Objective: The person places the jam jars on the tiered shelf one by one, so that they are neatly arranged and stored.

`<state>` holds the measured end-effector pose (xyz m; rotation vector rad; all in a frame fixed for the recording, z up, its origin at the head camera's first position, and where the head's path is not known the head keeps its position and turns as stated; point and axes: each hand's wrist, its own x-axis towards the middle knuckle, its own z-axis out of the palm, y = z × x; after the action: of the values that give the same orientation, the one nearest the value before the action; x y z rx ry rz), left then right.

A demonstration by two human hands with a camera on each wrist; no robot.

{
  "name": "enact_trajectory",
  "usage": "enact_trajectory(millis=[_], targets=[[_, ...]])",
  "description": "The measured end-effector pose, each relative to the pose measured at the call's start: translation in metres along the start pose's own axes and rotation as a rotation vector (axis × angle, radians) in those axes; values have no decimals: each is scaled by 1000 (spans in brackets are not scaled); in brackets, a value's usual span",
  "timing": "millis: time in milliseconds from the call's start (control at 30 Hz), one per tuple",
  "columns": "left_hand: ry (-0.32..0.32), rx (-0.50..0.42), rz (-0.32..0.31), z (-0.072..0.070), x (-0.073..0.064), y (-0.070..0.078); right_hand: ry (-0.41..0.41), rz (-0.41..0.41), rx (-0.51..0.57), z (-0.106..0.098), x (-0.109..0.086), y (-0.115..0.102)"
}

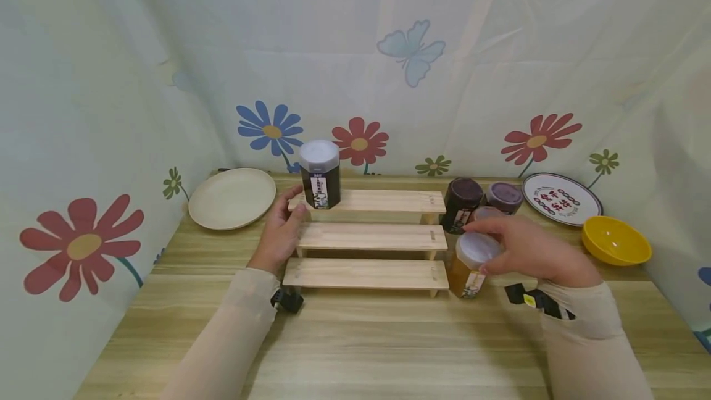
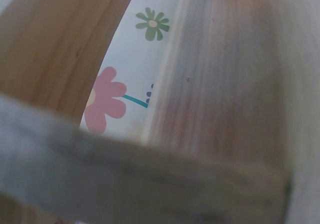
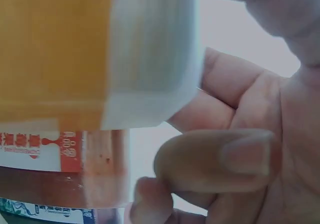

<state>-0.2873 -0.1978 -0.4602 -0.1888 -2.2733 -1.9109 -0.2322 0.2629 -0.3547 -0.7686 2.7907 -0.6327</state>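
My right hand (image 1: 530, 249) grips a jar of amber contents (image 1: 468, 264) by its white lid, at the right end of the three-step wooden rack (image 1: 366, 273). In the right wrist view, the amber jar (image 3: 55, 49) fills the upper left, with the fingers about its lid. With thumb and fingers, my left hand (image 1: 280, 230) holds the left end of the rack's top step. On that step, right by the fingertips, stands a dark jar (image 1: 320, 178) with a white lid. The left wrist view shows pale wooden planks (image 2: 220, 84) close up, and no fingers.
Beyond the right hand stand a dark jar (image 1: 462, 202), a purple-lidded jar (image 1: 504, 197) and another partly hidden jar. A patterned plate (image 1: 562, 198) and a yellow bowl (image 1: 616, 241) are at the right. A cream plate (image 1: 232, 198) lies back left. A flowered curtain (image 1: 311, 66) hangs behind.
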Motion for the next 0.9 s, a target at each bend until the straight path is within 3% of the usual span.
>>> enact_trajectory(millis=[167,300,500,767,900], targets=[[4,10,1,0,0,-2,62,93,48,-8,-9,-7],[2,7,-4,0,0,-1,156,130,44,-16,-18,-15],[7,0,6,-1,0,-2,397,73,68,-16,-24,-18],[4,5,2,-1,0,-1,589,-1,389,3,-8,-24],[0,3,1,0,0,0,693,4,455,12,0,-31]])
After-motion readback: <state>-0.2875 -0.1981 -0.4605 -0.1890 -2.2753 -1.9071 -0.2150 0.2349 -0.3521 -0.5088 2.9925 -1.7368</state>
